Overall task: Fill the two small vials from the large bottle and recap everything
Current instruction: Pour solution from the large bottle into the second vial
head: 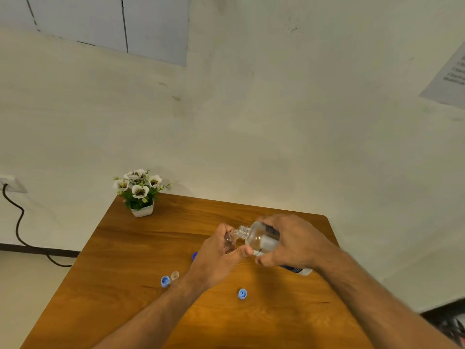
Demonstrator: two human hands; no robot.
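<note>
Pouring underway: right hand (292, 241) is gripping the tilted large bottle (259, 238), left hand (219, 255) is clutching a small vial (229, 241); next probably comes levelling off, then capping.

Clear glossy plastic large bottle (259, 239) catching light under the right fingers (276, 220), transparent small vial (229, 241) gleaming inside the left fingers (222, 231), smooth blue plastic caps (242, 293) lying on grained, satin wooden table (125, 260), matt wall (276, 134) showing behind.
</note>
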